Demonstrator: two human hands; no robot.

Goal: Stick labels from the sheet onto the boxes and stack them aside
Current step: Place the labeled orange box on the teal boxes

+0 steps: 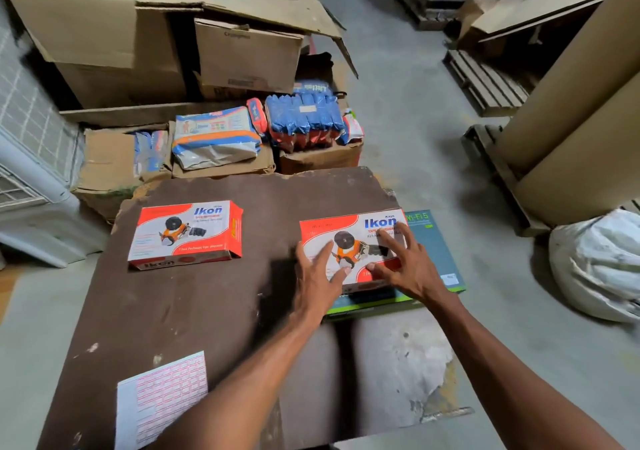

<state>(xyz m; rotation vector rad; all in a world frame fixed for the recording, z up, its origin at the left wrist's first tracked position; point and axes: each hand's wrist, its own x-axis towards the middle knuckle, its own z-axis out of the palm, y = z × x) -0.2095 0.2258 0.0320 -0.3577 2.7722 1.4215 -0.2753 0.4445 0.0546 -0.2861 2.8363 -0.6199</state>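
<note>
Resting on the right red box (pixel 349 238), both hands' (pixel 317 276) (pixel 405 269) fingers lie spread flat, gripping nothing.

Worn brown board (pixel 207 311), red Ikon box (pixel 187 233) at left, label sheet (pixel 159 397) near corner, teal box (pixel 436 259) at right edge

Your table (pixel 207 311): dark brown board, matt, scuffed, coating flaked to pale patches at the near right. Both orange boxes, left (pixel 185 233) and right (pixel 349 241), are printed card with a slight sheen. Label sheet (pixel 161 401) near left: smooth white paper. Far cartons (pixel 138 33): plain brown corrugated cardboard, creased. Packets (pixel 304 117) beyond the table: glossy plastic film. Floor (pixel 415 120): bare grey concrete, matt.
</note>
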